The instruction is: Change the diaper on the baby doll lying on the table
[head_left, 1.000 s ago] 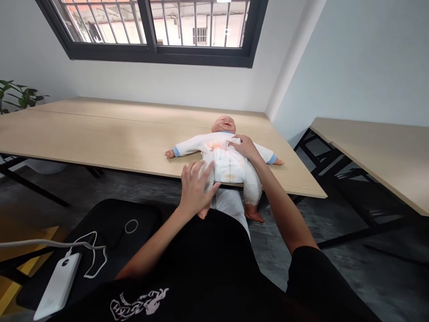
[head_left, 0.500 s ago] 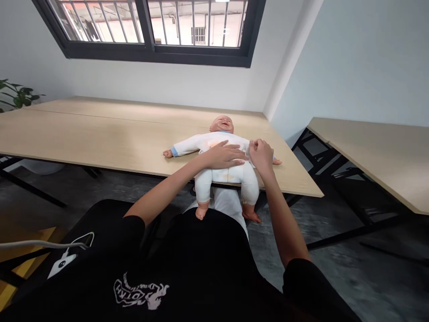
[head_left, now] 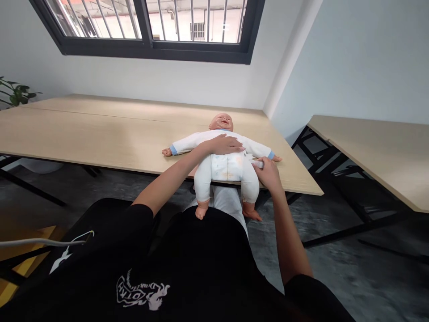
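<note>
A baby doll in a white top with blue cuffs lies on its back at the table edge, its legs hanging over. Round its hips is a white diaper with a faint coloured print and a line down the middle. My left hand rests flat on the doll's belly, just above the diaper's front, fingers stretched out. Beside the doll's hip on the right, my right hand pinches a white side tab of the diaper, pulled out from the waist.
The doll lies on a light wooden table. Another table stands at the right, past a gap. A barred window is in the wall ahead. At the lower left are a grey cable and a white device.
My right hand has moved down and outward from the doll's waist, drawing out the diaper's side tab. My left hand has slid up toward the belly, uncovering the diaper's front.
</note>
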{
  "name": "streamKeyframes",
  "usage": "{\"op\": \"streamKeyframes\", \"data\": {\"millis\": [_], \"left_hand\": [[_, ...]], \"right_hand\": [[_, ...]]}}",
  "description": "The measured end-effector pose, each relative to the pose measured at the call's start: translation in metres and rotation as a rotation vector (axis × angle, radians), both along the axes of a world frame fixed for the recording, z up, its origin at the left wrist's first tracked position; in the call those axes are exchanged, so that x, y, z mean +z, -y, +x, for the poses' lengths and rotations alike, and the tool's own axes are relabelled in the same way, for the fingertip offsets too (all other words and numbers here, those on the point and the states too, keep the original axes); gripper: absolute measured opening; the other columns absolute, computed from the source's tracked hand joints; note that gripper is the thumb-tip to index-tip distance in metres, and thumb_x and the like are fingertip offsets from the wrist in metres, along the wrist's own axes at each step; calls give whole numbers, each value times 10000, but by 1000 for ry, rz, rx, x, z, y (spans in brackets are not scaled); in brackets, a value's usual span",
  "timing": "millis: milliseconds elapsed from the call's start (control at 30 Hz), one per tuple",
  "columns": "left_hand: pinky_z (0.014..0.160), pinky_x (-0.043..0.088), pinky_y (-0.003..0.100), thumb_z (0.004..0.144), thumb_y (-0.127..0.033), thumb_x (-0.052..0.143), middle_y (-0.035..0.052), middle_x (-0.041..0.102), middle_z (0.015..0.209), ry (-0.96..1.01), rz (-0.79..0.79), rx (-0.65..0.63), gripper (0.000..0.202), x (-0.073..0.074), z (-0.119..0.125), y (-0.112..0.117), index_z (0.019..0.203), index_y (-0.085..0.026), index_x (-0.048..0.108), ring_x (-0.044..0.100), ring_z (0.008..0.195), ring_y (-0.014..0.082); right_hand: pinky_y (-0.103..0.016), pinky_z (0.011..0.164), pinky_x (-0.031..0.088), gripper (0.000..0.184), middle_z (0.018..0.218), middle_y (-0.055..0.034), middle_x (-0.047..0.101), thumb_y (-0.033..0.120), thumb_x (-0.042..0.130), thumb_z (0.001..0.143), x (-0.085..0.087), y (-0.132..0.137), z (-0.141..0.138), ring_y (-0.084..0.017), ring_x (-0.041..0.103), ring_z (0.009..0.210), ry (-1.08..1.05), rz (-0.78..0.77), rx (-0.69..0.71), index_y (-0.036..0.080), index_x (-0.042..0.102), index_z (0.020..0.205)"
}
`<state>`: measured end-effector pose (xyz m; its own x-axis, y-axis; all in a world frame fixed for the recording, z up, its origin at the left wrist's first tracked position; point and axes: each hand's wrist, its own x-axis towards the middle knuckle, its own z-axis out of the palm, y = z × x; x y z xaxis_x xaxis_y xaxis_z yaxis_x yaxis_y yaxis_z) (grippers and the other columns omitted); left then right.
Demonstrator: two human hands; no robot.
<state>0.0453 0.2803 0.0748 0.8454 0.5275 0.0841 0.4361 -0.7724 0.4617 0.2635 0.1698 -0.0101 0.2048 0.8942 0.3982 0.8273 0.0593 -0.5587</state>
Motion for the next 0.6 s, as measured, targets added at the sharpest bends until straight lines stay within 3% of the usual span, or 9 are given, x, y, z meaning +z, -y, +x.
{"op": "streamKeyframes", "data": {"millis": [200,333,467,600], "left_hand": [[1243,35,572,998,-513,469,36,584,1480,-3,-6,-6,405,1,0,2,1269,-319,699,403,1456,287],[1235,1,604,975,-508,525,34,560,1505,-5,-23,15,395,1,1,1,1286,-331,692,369,1477,300],[1239,34,592,953,-517,558,40,594,1465,9,-13,22,385,1,3,0,1236,-308,715,394,1453,304],[1236,104,571,934,-480,568,68,669,1318,13,33,33,341,-3,5,-1,1098,-234,738,483,1363,322]], "right_hand": [[-362,801,526,298,892,-108,696,409,706,742,15,-4,11,-215,624,780,-534,13,-64,140,644,854],[-324,722,535,284,803,-90,681,364,767,719,43,-14,2,-188,634,697,-749,95,-41,140,625,819],[-313,733,520,236,748,-80,668,357,685,828,77,-22,-31,-179,640,675,-563,69,19,125,664,786],[-344,819,503,190,786,-103,690,302,650,853,96,-25,-68,-224,653,786,-245,62,17,128,699,795]]}}
